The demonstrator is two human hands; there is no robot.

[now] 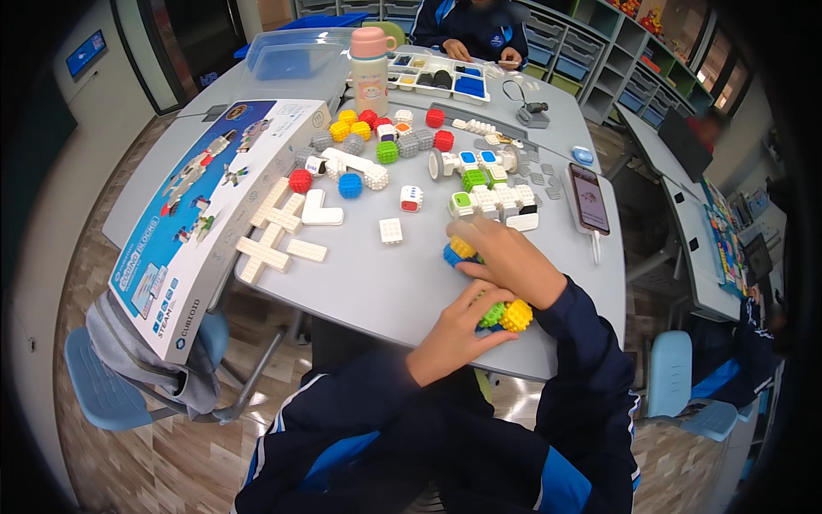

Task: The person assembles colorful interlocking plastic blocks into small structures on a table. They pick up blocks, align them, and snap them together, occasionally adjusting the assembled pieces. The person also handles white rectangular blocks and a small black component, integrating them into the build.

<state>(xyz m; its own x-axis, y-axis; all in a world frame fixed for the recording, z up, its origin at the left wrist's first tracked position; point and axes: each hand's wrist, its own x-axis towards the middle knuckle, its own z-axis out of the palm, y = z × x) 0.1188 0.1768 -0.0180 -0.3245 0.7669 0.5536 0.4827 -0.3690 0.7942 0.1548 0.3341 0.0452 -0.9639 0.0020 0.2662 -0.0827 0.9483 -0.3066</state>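
Near the table's front edge, my left hand (458, 332) is closed around a cluster of studded blocks, a green block (491, 315) and a yellow block (516, 315) showing past the fingers. Just beyond it, my right hand (505, 259) curls over another pair, a yellow block (462, 247) and a blue block (450, 255); its fingers partly cover them. Farther off stands a wheeled build of white, green and blue blocks (484, 163). Closest on the left are a white square block (390, 231) and a white block with a red face (411, 199).
A large block-set box (218, 197) leans over the left edge, beside white studded plates (278, 227). Loose coloured blocks (349, 185) spread behind, near a pink-capped bottle (370, 73). A phone (588, 201) lies at right. Across the table, a person (471, 34) sits by a parts tray (441, 77).
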